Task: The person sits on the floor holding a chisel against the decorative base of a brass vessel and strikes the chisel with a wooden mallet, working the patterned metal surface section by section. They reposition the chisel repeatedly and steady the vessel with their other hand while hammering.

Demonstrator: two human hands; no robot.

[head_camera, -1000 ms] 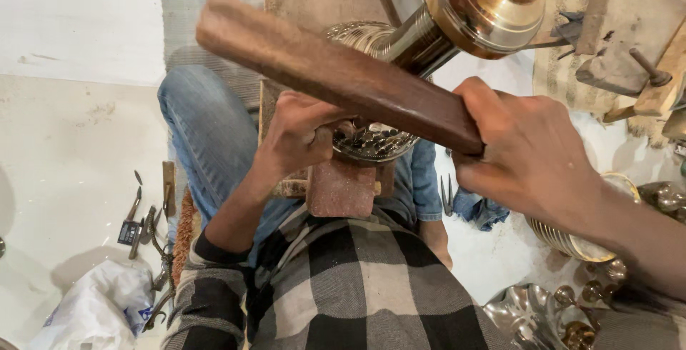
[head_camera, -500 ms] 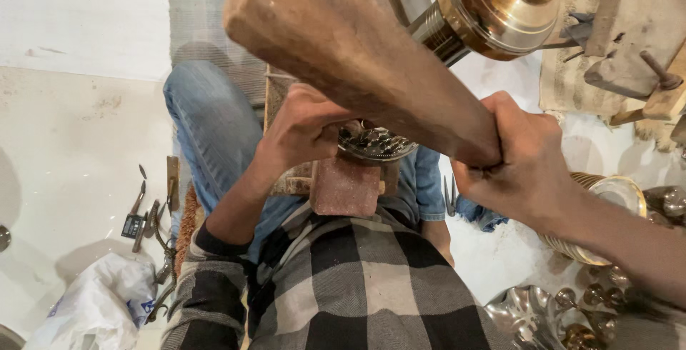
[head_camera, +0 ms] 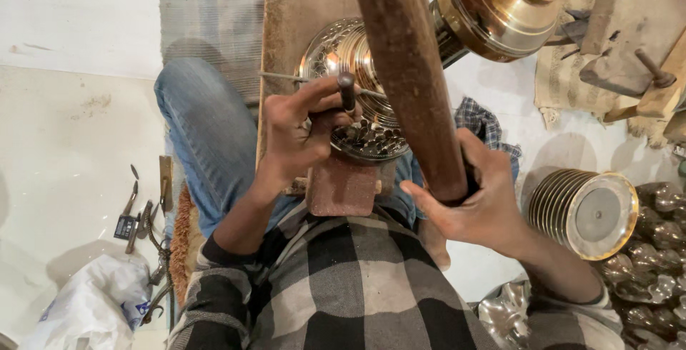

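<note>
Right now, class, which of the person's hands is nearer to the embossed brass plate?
Left. The left hand rests on the embossed brass plate, pinching a small metal punch against it. The right hand is off to the side, gripping the wooden mallet.

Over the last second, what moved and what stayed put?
The right hand swung the wooden mallet from lying across the view to standing nearly upright, raised over the work, grip unchanged. The left hand stayed on the embossed brass plate, pinching the small punch against it. The wooden board and brass pot kept their places.
</note>
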